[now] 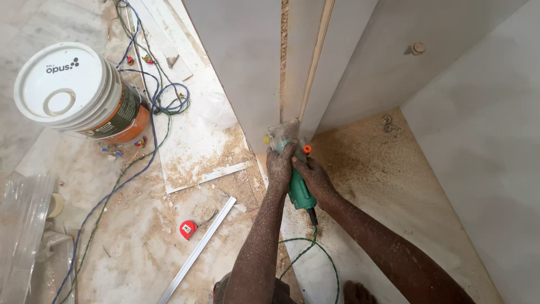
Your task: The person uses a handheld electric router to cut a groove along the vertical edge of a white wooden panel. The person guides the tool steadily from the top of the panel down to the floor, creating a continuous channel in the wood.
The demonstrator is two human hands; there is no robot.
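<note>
Both my hands grip a green hand-held power router [300, 193] pressed against the bottom edge of an upright grey cabinet panel [292, 67]. My left hand [279, 166] wraps the tool's upper body near its clear base plate [283, 133]. My right hand [315, 179] holds the lower green body. An orange knob [307, 149] sticks out beside the base. The tool's green cord [315, 247] loops down toward my foot [358, 293]. Sawdust coats both forearms.
A white lidded paint bucket [79, 93] stands at the left. Blue and green cables [143, 112] trail across the dusty floor. A red tape measure [188, 228] lies beside a thin white strip [199, 247]. Grey cabinet walls [478, 129] enclose the right side. Clear plastic sheeting [22, 225] lies lower left.
</note>
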